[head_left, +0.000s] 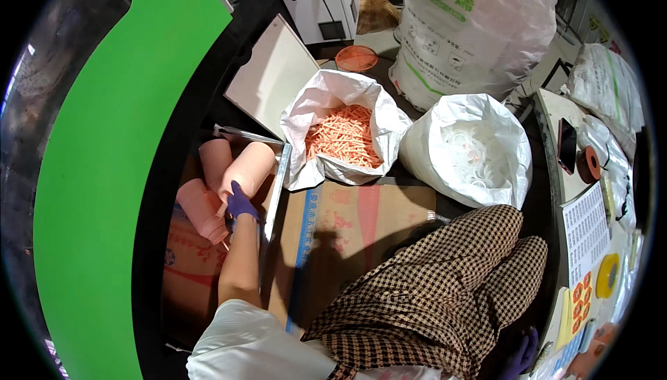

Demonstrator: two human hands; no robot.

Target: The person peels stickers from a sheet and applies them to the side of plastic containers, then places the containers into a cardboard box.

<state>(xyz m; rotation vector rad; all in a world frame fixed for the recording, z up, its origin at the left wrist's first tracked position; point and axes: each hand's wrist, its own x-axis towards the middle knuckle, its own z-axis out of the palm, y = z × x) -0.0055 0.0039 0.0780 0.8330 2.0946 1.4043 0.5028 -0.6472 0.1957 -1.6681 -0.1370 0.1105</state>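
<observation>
Grip: left hand in purple glove closes on a pink bottle; right hand at lower edge, grip unclear.
Risk: neighbouring bottles in the box's near corner could topple.

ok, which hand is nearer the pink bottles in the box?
Left. The left hand, in a purple glove, is on a pink bottle at the box. The right hand, also gloved, is far off at the lower right, beside the checked trouser leg.

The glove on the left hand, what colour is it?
Purple; the left hand glove shows best in the head view, resting on a pale pink bottle.
</observation>
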